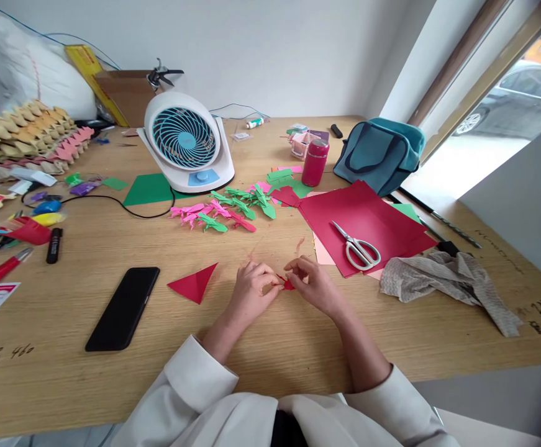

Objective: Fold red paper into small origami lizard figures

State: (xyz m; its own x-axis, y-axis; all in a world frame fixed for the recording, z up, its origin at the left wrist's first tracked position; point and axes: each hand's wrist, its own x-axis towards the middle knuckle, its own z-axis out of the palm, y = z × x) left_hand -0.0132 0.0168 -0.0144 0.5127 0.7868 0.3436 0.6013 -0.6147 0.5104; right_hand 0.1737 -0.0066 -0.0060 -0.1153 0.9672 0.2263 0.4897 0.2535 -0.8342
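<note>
My left hand (257, 284) and my right hand (314, 284) meet over the table, both closed in a pinch on a small piece of red paper (289, 284). Fingers cover much of that paper, so its folded shape is hard to make out. Left of my hands lies a creased red paper triangle (195, 282). Beyond them is a cluster of folded paper figures (237, 205) in green, pink and red. White-handled scissors (362, 251) rest on large red paper sheets (368, 211) to the right.
A black phone (123, 308) lies at the left front. Behind stand a white fan (186, 139), a red flask (315, 162) and a teal bag (379, 155). A crumpled grey cloth (442, 282) is at the right. Pens and a marker (54, 245) lie far left.
</note>
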